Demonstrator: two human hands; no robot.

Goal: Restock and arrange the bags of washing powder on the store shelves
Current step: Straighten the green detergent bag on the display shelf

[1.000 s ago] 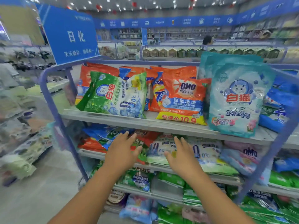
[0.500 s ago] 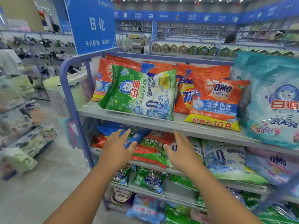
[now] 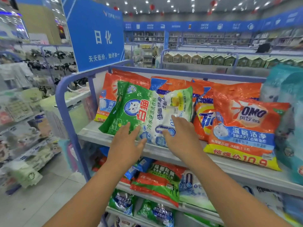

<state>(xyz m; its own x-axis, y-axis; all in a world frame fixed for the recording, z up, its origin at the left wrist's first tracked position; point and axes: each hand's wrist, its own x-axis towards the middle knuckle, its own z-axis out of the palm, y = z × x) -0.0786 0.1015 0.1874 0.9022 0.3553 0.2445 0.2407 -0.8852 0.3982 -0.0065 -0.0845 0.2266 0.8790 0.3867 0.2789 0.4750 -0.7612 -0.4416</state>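
Bright shop aisles fill the frame, with a blue band of signs along the far wall and a big blue hanging sign [image 3: 95, 38] in the upper left. Filling the centre and right is a blue-framed shelf rack [image 3: 65, 112] with several grey shelves. Its top shelf [image 3: 246, 174] runs from mid-left down to the right edge and carries washing powder bags standing tilted back. At the right edge stands a pale teal bag [image 3: 288, 99], partly cut off. Beside it, right of centre, leans an orange OMO bag [image 3: 244, 131] with a yellow price strip, in front of an orange Tide bag [image 3: 202, 118]. In the centre, a green and white bag [image 3: 147, 110] leans slanted against another orange bag [image 3: 108, 102] behind it, its lower edge at the shelf lip. On the shelf below, in the lower centre, lies a red and green bag [image 3: 157, 182] among blue and white ones. Both bare forearms reach up from the bottom. The left hand [image 3: 126, 145] is spread wide, fingers at the green and white bag's lower edge; the right hand [image 3: 180, 135] is also spread, palm over that bag's white lower part. Neither grips anything.
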